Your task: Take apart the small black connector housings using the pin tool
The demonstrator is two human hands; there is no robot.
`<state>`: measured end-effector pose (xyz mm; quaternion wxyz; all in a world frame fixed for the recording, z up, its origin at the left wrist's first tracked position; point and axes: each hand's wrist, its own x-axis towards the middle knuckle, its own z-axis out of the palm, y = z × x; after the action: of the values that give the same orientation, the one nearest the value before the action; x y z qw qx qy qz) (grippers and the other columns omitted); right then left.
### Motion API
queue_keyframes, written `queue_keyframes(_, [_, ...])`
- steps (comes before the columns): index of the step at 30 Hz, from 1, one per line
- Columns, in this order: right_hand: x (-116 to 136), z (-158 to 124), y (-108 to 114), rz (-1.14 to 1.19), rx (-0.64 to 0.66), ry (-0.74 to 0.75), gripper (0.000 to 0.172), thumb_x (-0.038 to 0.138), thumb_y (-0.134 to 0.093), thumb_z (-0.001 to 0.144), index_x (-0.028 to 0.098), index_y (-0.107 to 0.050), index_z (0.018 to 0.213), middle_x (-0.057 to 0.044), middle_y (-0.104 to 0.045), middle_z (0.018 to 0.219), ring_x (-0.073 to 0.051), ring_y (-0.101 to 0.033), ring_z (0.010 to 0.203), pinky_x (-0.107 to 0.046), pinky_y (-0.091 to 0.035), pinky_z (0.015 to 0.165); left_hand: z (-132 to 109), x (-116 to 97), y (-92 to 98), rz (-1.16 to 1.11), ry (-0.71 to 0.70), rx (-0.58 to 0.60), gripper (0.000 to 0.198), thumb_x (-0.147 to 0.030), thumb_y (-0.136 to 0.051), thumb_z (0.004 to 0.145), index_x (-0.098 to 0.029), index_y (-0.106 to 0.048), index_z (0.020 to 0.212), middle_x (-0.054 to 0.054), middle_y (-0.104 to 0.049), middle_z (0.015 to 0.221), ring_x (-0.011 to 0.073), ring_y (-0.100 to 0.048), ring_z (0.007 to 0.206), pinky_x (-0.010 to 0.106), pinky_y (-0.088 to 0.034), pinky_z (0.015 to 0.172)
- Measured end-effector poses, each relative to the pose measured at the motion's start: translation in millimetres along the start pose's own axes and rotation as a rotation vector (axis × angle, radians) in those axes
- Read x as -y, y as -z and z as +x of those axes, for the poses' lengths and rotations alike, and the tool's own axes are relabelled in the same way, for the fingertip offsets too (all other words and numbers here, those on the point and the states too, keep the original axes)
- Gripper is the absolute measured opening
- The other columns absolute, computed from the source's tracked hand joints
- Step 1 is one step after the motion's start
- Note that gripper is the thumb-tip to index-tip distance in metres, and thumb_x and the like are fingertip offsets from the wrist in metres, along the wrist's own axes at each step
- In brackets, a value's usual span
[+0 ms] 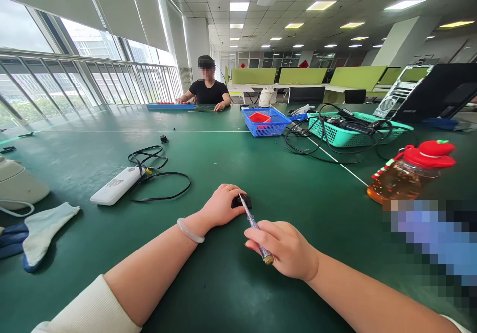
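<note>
My right hand (285, 246) grips a screwdriver (255, 223) with a translucent purple handle and a brass-coloured end cap. Its shaft slants up and left, with the tip at a small black block (245, 202). Fingers of my left hand (223, 205) close around that block and hold it on the green table. Part of the block is hidden under those fingers, so its exact kind does not show. Whether the tip sits in a screw is too small to tell. A pale bangle circles my left wrist.
Left of my hands lie a white power bank (118, 186) with a black cable and a work glove (48, 231). A drink bottle (412, 174) stands at right. Behind are a blue basket (266, 128) and a teal basket (331, 137) with cables. Across the table (208, 278) sits a person (209, 92).
</note>
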<state>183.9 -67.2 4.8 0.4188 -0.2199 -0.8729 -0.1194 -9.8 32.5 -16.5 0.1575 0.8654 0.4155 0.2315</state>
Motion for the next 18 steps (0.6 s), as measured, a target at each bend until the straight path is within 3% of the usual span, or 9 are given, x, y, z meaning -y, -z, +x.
queue_keyframes(8, [-2.9,0.4,1.8,-0.048,-0.075,0.017,0.036,-0.003,-0.042,0.079,0.02,-0.053,0.105,0.005,-0.048,0.064,-0.011,-0.04,0.05,-0.024,-0.034,0.046,-0.3,-3.8,3.3,0.003,0.013,0.022,0.036,-0.036,-0.073,0.081,-0.025,-0.069,0.115,0.006,-0.067,0.122,0.0292,-0.055,0.121,0.046,-0.044,0.109])
queue_keyframes(18, [3.5,2.9,1.0,0.01,0.002,-0.017,0.033,-0.003,-0.037,0.075,0.021,-0.044,0.097,0.006,-0.05,0.058,-0.011,-0.039,0.044,-0.023,-0.032,0.044,-0.4,-4.3,3.8,-0.006,0.017,0.037,0.038,-0.036,-0.073,0.082,-0.024,-0.068,0.117,0.007,-0.066,0.124,0.0293,-0.054,0.121,0.049,-0.043,0.11])
